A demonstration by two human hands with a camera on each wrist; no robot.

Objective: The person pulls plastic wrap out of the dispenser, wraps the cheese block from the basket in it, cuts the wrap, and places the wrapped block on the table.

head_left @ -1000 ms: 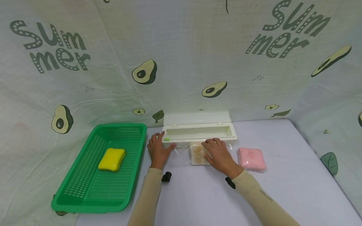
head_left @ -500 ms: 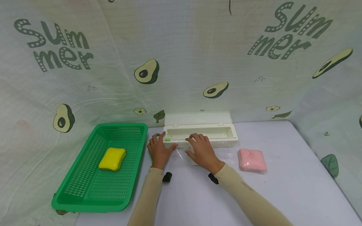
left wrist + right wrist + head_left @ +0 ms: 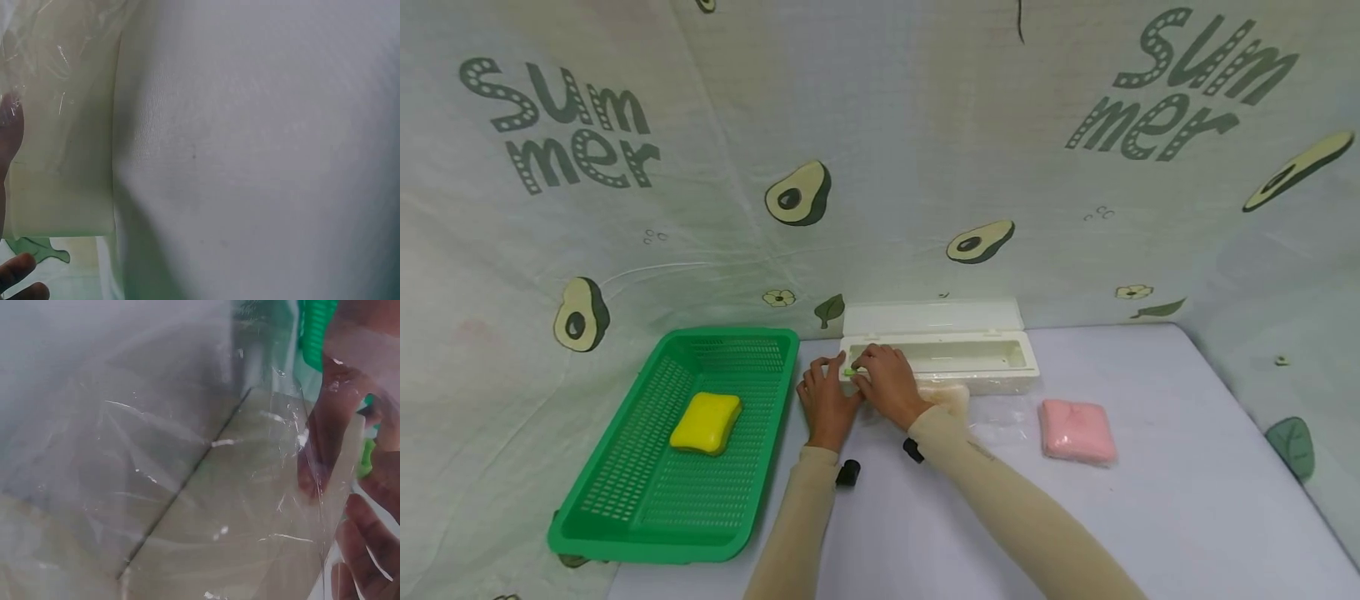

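Observation:
A white cling film dispenser (image 3: pixel 955 357) lies at the back of the table with its lid raised. My left hand (image 3: pixel 831 408) grips its left end, thumb in front and fingers behind; the left wrist view shows some of those fingers (image 3: pixel 22 270). At the same end, my right hand (image 3: pixel 889 385) has its fingertips curled at the small green slide cutter (image 3: pixel 849 372), pinching it. Clear film (image 3: pixel 162 481) hangs over the dispenser's front and spreads onto the table. Under it sits a tan, soft-looking square block (image 3: pixel 953 398), partly hidden by the right forearm.
A green mesh basket (image 3: pixel 765 479) stands at the left, holding a yellow cushion-shaped block (image 3: pixel 706 422). To the right lies a pink square block (image 3: pixel 1078 432) in clear wrap. A printed cloth backdrop (image 3: pixel 880 150) rises behind the table.
My right hand has moved left along the dispenser's front, from above the tan block to the green slide cutter. My left hand stays on the left end.

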